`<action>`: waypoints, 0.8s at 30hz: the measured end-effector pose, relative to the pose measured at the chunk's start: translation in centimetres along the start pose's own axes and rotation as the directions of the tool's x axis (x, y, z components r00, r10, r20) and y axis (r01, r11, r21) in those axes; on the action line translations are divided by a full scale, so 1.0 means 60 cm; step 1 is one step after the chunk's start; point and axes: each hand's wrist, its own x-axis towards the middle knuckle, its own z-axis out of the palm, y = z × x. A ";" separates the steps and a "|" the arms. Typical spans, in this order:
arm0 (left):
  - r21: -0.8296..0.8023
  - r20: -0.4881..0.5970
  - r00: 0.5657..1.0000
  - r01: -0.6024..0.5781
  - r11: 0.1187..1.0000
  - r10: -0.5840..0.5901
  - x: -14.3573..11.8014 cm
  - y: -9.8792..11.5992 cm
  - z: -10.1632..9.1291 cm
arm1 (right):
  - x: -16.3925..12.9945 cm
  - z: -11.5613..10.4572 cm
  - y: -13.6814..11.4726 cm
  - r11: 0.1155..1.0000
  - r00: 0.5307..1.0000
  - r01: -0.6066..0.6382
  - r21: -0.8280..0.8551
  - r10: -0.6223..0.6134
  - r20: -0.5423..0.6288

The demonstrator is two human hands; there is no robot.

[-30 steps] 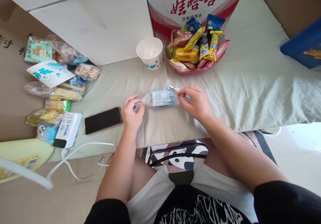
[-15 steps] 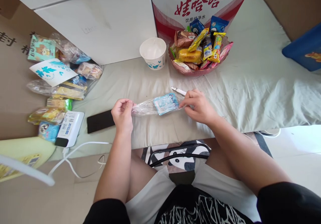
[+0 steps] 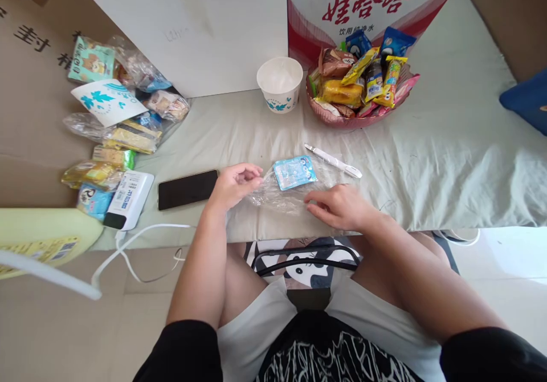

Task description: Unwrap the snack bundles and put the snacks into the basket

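Observation:
A clear plastic bag (image 3: 280, 199) lies spread and crinkled on the cloth in front of me. On or inside it is a small light-blue printed packet (image 3: 294, 172); I cannot tell which. My left hand (image 3: 237, 185) is beside the bag's left edge, its fingers half curled and the thumb apart from them. At the bag's lower right rests my right hand (image 3: 337, 206), fingers loosely bent with a gap to the thumb. Neither hand visibly grips the film. Just behind the bag lies a white craft knife (image 3: 333, 160), its tip pointing up and left.
A dark phone (image 3: 188, 189) lies left of my left hand, with a white power bank (image 3: 129, 199) and cable beyond it. Wrapped snacks (image 3: 132, 135) are heaped at the left. Behind stand a paper cup (image 3: 280, 85), a pink bowl (image 3: 350, 121) of snacks, and boxes (image 3: 231, 40).
Both hands have let go of the bag, which was stretched narrow between them and now lies wider on the cloth. The knife, partly hidden before, shows whole. The view has shifted slightly.

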 end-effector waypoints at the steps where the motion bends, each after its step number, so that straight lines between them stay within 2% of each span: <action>1: 0.074 0.006 1.000 -0.011 0.997 0.011 -0.002 0.001 0.004 | 0.003 0.002 0.000 0.995 0.997 -0.074 -0.068 0.072 -0.032; 3: 0.210 0.017 0.998 -0.064 0.976 0.062 -0.003 0.001 0.015 | 0.012 0.003 0.000 0.964 0.974 -0.207 -0.169 0.186 -0.133; 5: 0.300 0.038 0.992 -0.127 0.945 0.122 -0.001 -0.002 0.026 | 0.019 0.003 0.000 0.941 0.943 -0.284 -0.186 0.238 -0.233; 7: 0.341 0.051 0.985 -0.174 0.924 0.167 0.002 -0.006 0.034 | 0.024 0.003 0.001 0.948 0.919 -0.287 -0.134 0.234 -0.316; 10: 0.317 0.029 0.975 -0.216 0.923 0.218 0.006 -0.008 0.039 | 0.027 0.004 0.004 0.976 0.898 -0.215 -0.029 0.186 -0.398; 13: 0.149 0.021 0.989 -0.151 0.977 0.149 0.002 -0.005 0.042 | 0.028 0.010 0.005 0.996 0.917 -0.087 0.030 0.092 -0.389; 16: -0.135 0.116 0.993 0.027 0.991 -0.012 -0.005 0.002 0.050 | 0.032 0.021 0.001 0.998 0.937 -0.006 0.055 0.025 -0.348; 19: -0.381 0.155 0.979 0.182 0.906 -0.132 -0.008 0.009 0.064 | 0.037 0.034 -0.005 0.997 0.928 0.014 0.078 0.016 -0.372; 22: -0.543 0.112 0.975 0.220 0.811 -0.189 -0.004 0.017 0.076 | 0.042 0.041 -0.009 0.992 0.907 -0.009 0.126 0.061 -0.416; 24: -0.588 0.103 0.976 0.216 0.779 -0.194 0.000 0.021 0.081 | 0.045 0.041 -0.009 0.984 0.888 -0.056 0.168 0.126 -0.443</action>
